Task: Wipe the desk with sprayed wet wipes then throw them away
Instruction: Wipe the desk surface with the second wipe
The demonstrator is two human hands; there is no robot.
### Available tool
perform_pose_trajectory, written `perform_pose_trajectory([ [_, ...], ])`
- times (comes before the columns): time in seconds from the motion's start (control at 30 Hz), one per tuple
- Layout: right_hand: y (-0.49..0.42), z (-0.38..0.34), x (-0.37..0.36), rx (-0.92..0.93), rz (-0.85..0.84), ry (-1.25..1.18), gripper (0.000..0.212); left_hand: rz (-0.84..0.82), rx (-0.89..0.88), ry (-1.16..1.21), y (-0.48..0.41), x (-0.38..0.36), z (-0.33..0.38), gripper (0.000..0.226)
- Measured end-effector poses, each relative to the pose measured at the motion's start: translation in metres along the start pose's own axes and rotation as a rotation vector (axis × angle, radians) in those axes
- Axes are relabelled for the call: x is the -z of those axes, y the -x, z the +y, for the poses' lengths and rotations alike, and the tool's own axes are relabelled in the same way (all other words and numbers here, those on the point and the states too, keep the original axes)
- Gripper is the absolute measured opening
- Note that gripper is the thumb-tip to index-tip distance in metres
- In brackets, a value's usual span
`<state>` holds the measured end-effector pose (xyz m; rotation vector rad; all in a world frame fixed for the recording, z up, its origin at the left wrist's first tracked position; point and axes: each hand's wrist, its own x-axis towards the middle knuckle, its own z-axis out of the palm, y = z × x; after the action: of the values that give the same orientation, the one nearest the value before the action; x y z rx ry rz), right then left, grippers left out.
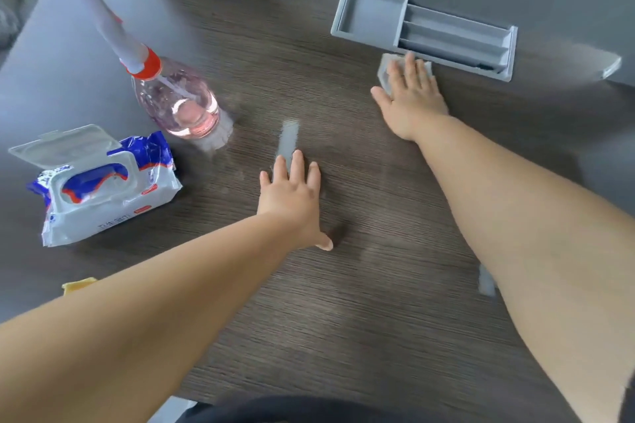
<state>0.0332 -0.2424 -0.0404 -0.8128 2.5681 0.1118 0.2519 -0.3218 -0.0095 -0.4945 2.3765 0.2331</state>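
- The right hand (412, 93) lay flat, fingers spread, pressing a folded white wet wipe (386, 70) onto the dark wood-grain desk (343, 302); it clasped nothing, only pinned the wipe under palm and fingers.
- The wipe sat just in front of the grey recessed desk tray (426, 31), its far edge touching or nearly touching the tray's front rim.
- The left hand (292, 196) rested palm-down and splayed on the desk, well nearer the person than the tray and to its left, holding nothing.
- A clear spray bottle (178, 103) of pink liquid, with a red-and-white trigger head, stood well to the left of the tray.
- A wet-wipe pack (103, 185) with its flip lid open lay farther left of the tray, nearer the person than the bottle.
- A small yellow thing (79, 285) peeked out beside the left forearm, too hidden to name.
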Motion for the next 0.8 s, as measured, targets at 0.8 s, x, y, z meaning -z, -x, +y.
perform_pose_trajectory([
  [0.8,0.132,-0.036,-0.07,0.137,-0.001,0.064,0.076,0.153,-0.04,0.148,0.011,-0.01,-0.01,0.125],
])
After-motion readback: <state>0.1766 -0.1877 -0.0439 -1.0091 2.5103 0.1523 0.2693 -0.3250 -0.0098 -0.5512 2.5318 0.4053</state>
